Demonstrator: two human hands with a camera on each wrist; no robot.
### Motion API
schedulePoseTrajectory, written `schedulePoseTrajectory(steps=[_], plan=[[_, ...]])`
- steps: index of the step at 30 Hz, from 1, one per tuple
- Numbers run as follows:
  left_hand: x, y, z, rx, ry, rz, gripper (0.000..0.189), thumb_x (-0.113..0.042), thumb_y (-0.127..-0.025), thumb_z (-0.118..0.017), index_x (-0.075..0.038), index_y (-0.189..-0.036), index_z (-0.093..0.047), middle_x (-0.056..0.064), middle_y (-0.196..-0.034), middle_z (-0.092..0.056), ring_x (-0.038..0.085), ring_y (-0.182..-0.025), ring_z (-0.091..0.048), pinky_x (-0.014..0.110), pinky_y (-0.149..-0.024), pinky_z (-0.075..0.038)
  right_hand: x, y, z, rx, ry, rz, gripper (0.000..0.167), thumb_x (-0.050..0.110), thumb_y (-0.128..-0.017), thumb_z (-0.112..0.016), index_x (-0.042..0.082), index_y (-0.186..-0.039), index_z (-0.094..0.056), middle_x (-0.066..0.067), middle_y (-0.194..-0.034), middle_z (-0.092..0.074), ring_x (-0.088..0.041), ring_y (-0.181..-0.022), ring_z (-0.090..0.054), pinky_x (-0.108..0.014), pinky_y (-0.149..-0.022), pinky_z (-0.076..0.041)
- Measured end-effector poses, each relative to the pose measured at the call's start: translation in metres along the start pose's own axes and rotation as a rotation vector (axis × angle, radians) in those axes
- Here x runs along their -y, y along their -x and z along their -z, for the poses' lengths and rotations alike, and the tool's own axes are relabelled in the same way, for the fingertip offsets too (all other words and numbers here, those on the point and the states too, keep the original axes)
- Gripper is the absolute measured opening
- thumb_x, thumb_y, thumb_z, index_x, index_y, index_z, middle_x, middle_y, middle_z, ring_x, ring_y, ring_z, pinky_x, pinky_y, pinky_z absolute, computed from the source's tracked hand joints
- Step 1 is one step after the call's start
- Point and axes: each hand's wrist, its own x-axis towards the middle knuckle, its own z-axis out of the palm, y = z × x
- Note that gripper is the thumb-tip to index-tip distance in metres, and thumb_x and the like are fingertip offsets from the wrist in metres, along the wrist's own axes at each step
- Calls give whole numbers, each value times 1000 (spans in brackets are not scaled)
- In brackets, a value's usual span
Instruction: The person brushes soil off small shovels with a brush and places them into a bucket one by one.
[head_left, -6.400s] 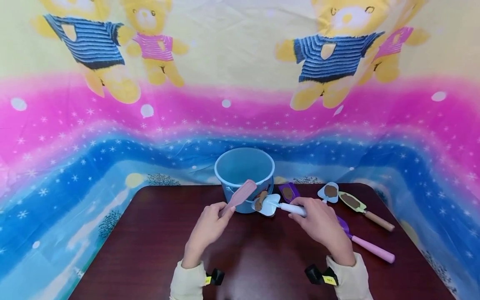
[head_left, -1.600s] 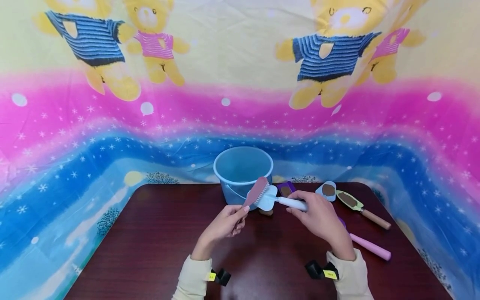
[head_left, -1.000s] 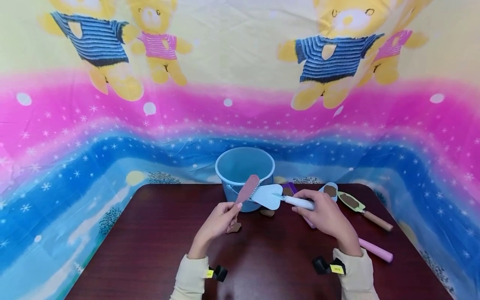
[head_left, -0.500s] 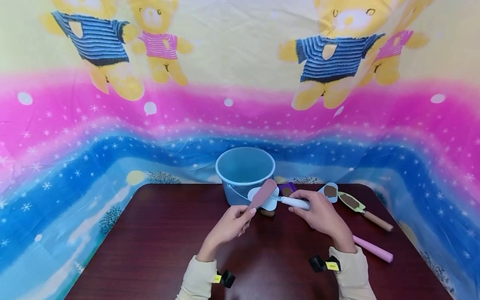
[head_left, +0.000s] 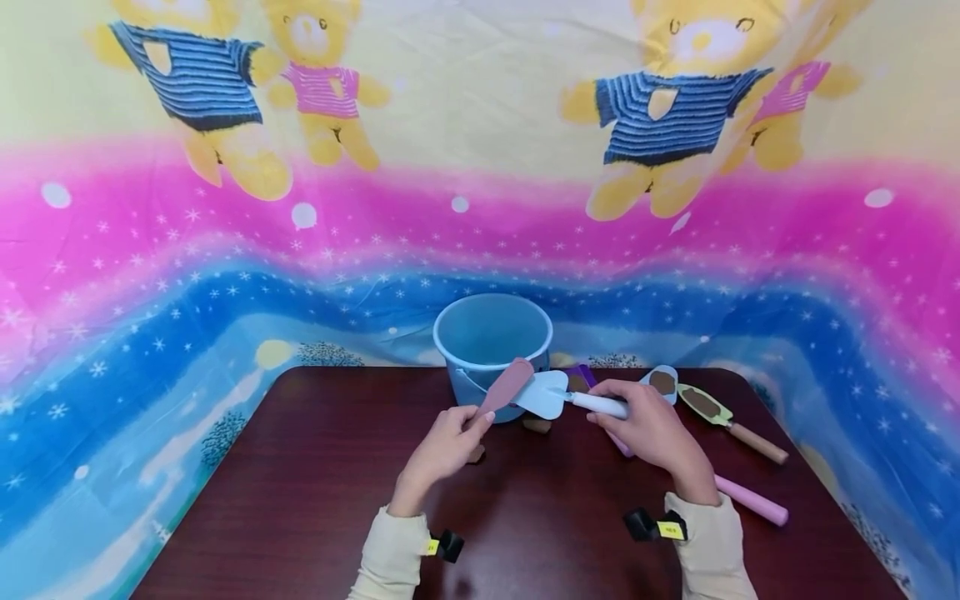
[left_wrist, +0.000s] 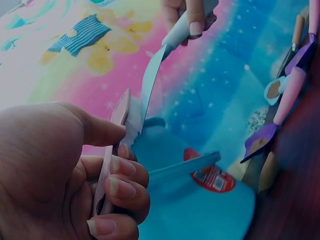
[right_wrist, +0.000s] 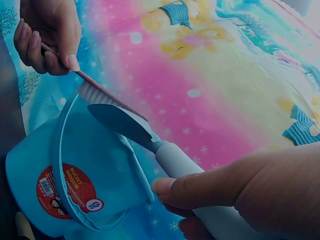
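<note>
In my left hand (head_left: 448,446) I grip a pink brush (head_left: 508,385) with white bristles (left_wrist: 132,122). My right hand (head_left: 648,421) holds a small light-blue hand shovel by its white handle (head_left: 598,405). The shovel blade (head_left: 547,395) is held up just in front of the blue bucket (head_left: 492,367), and the bristles lie against it near its tip. Both wrist views show the brush and blade meeting at the bucket. A brown lump (head_left: 537,425) rests on the table below the blade, and another brown piece (head_left: 476,454) is partly hidden behind my left hand.
Right of the bucket lie more hand shovels with brown patches on their blades: a purple one (head_left: 582,372), a light-blue one (head_left: 663,384) and a green one (head_left: 703,404) with a wooden handle. A pink handle (head_left: 752,501) shows beyond my right wrist. Printed cloth hangs behind the table (head_left: 315,483).
The brush has swept back and forth over the shovel blade, lately leftward to its tip, while the shovel shifted slightly right. Brown matter seen at the blade's tip 6.4 s ago no longer shows there.
</note>
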Motion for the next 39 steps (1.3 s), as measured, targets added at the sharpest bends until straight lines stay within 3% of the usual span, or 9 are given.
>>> schedulePoseTrajectory(steps=[4, 15, 21, 25, 32, 39], plan=[[3, 0, 7, -44, -51, 2, 36, -41, -106, -52, -11, -89, -61, 0, -60, -42, 11, -51, -39, 25, -50, -38, -1, -1, 2, -14, -3, 1, 22, 16, -88, -81, 14, -109, -74, -1, -91, -70, -17, -76, -56, -37, -71, -45], [2, -1, 22, -94, -60, 18, 34, -39, -105, -55, -9, -96, -65, 1, -60, -39, 12, -49, -34, 27, -46, -33, -7, -3, 14, -75, -30, -45, 25, 17, -91, -77, 12, -115, -72, -7, -95, -69, -22, -74, -52, -35, -67, -43], [2, 4, 26, -106, -56, 36, 32, -38, -105, -56, -9, -97, -67, 0, -60, -39, 11, -48, -34, 26, -46, -32, -16, -10, 11, -177, -76, -57, 34, 29, -97, -71, 9, -125, -69, -16, -115, -69, -27, -86, -58, -39, -72, -46], [3, 9, 30, -105, -51, 37, 31, -38, -105, -56, -9, -97, -66, 0, -60, -39, 11, -48, -33, 26, -46, -31, -20, -26, 5, -207, -98, -14, 36, 29, -97, -71, 9, -127, -69, -15, -119, -70, -27, -92, -62, -40, -76, -49], [3, 16, 51, -61, -80, 20, 25, -35, -105, -57, -13, -96, -65, 0, -60, -38, 13, -49, -32, 25, -47, -30, -13, -70, -3, -194, -25, 91, 30, 17, -94, -75, 6, -121, -73, -17, -111, -71, -24, -76, -58, -35, -62, -46], [5, 22, 66, -48, -97, 21, 31, -39, -104, -57, -13, -89, -62, -2, -59, -37, 11, -47, -30, 24, -47, -30, 3, -111, -12, -220, 23, 151, 25, 12, -87, -81, 4, -110, -77, -16, -106, -71, -31, -87, -66, -47, -74, -56]])
